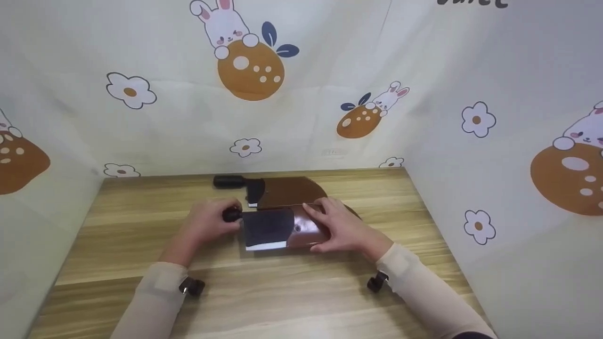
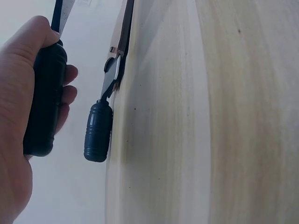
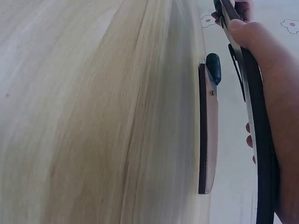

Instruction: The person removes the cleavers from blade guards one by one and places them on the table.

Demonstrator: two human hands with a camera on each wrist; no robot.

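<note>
Over the wooden table point(image 1: 301, 301), a cleaver point(image 1: 267, 228) is held up, its long axis running crosswise, pointing to the person's right. Beyond it a second sheathed cleaver point(image 1: 289, 190) lies on the table, roughly parallel. A brown sheath point(image 1: 301, 238) covers the held one's right part, clasped by the right hand point(image 1: 344, 227); the left hand point(image 1: 207, 219) is curled round the black handle point(image 2: 47, 105), which points left.

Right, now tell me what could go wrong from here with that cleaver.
The brown sheath covers only part of the blade; a bright strip, probably the cutting edge, shows bare, so the right hand could be cut if it slipped. The cleaver is held above the table, so it might drop if the left hand lost the black handle. It could also knock the other sheathed cleaver lying just beyond.
</note>
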